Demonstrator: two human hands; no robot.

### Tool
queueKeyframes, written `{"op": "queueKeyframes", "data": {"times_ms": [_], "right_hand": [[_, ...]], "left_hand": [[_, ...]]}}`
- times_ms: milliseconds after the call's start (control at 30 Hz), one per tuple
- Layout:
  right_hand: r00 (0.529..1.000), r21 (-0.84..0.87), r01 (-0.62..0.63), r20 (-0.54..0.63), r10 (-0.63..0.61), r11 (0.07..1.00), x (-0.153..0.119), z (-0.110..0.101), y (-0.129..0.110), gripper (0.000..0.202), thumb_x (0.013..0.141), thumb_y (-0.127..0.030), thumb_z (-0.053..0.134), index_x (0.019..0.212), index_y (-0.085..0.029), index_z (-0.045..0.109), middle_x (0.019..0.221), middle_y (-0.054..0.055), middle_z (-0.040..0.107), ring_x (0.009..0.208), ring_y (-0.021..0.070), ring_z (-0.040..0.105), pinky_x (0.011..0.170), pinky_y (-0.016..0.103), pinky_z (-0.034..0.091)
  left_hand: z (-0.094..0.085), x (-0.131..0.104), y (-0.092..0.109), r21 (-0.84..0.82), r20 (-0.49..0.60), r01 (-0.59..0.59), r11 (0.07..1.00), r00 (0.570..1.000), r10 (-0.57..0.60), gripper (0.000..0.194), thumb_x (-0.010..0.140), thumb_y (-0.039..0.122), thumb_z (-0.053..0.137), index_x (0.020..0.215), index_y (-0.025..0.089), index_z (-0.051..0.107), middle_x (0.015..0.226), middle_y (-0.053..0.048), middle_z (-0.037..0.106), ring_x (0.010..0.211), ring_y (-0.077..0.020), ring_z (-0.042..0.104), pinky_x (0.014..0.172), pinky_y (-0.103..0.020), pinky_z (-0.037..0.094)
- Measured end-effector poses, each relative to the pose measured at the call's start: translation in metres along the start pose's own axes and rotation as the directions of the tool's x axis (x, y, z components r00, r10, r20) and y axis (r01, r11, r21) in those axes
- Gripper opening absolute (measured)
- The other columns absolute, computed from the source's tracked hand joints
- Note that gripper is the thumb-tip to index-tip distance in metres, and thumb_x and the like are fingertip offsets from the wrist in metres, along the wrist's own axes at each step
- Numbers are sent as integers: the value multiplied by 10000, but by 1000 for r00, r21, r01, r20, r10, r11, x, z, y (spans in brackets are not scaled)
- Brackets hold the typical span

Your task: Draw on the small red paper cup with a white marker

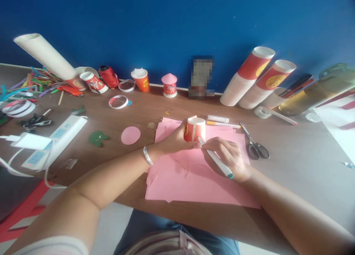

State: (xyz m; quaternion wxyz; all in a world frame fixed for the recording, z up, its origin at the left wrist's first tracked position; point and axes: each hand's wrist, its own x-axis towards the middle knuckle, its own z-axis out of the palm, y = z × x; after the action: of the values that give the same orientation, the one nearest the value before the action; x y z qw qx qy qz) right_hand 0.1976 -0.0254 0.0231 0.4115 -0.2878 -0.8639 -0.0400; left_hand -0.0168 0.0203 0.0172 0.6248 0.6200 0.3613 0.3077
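Note:
A red and white paper cup (191,131) stands upside down over the pink paper sheets (177,181), with my left hand (177,137) wrapped round its left side. My right hand (226,155) is closed on a white marker pen (219,163) with a green end. Its tip meets the cup's lower front, close to my left thumb; whether it touches the wall I cannot tell. Behind the cup lie a white pen cap or glue stick (218,118) and an orange-and-white marker (223,124). Scissors (254,146) rest right of the paper.
Stacked paper cups (240,83) lean at the back right, near a tape roll (263,112). A small cup with a pink cone roof (169,85) stands at the back. On the left are a pink paper disc (130,135), green paper cutouts (97,138) and a power strip (62,133) with cables.

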Motion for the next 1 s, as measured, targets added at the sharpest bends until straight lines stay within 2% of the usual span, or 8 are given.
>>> {"op": "queueKeyframes", "data": {"times_ms": [267, 467, 833, 1000], "right_hand": [[999, 0, 31, -38, -31, 1000, 0, 0, 2, 226, 922, -78, 635, 1099, -210, 586, 829, 2, 683, 678, 134, 683, 572, 262, 566], [999, -1, 41, -35, -41, 999, 0, 1, 2, 198, 933, -76, 642, 1084, -191, 582, 828, 8, 672, 682, 126, 672, 565, 253, 549], [999, 9, 42, -15, -42, 999, -2, 1, 4, 213, 925, -75, 648, 1097, -188, 593, 843, 8, 668, 680, 129, 659, 565, 259, 536], [999, 16, 39, -10, -39, 999, -4, 1, 5, 183, 936, -85, 642, 1087, -178, 596, 852, 17, 667, 685, 125, 653, 572, 259, 534]], "left_hand": [[1, 0, 5, -53, 16, 11, 999, 1000, -11, 1014, 755, 372, 854, 1576, 236, 274, 1174, -105, 664, 1207, -328, 625, 1010, -510, 531], [1, 0, 3, -54, 19, 17, 998, 1000, -16, 986, 766, 362, 842, 1566, 228, 280, 1156, -103, 665, 1191, -321, 630, 997, -506, 536], [0, 1, 3, -15, 18, -28, 1000, 999, 28, 906, 766, 419, 851, 1506, 222, 366, 1313, -143, 610, 1258, -332, 592, 1025, -512, 535], [1, 0, 4, 2, 8, -20, 1000, 1000, 20, 940, 771, 433, 845, 1524, 200, 333, 1354, -158, 589, 1286, -337, 576, 1020, -494, 545]]}}
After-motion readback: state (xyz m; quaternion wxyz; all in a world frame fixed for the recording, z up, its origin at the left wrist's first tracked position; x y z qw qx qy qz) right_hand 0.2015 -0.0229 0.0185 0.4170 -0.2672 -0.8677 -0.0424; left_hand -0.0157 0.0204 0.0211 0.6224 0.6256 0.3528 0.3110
